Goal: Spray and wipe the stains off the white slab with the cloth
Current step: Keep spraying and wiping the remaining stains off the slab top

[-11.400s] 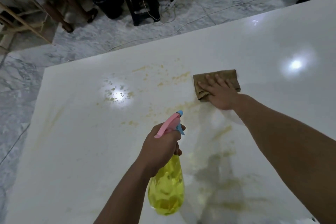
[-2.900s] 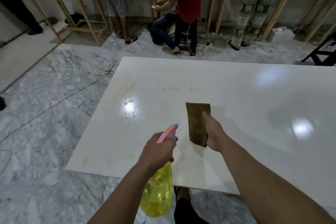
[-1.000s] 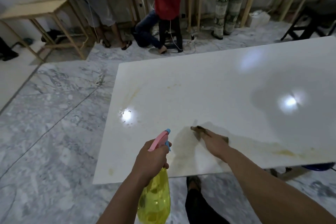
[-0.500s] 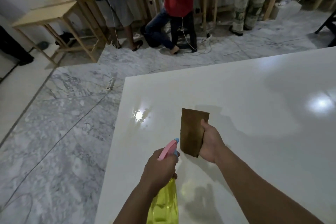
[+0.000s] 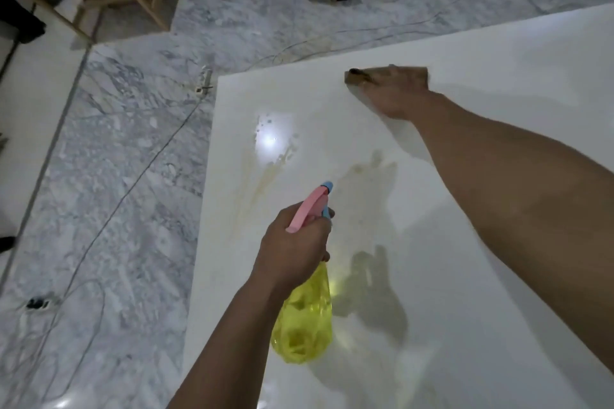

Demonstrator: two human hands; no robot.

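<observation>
one cloth [image 5: 357, 76], one spray bottle [image 5: 304, 322]

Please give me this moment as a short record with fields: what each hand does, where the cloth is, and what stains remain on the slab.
left hand: grips the spray bottle above the slab, nozzle pointing forward
right hand: presses the cloth flat near the slab's far edge
cloth: brown, mostly under the hand
white slab: glossy
stains: yellowish streaks near the left edge, beside a light reflection
floor: grey marble with cables
</observation>
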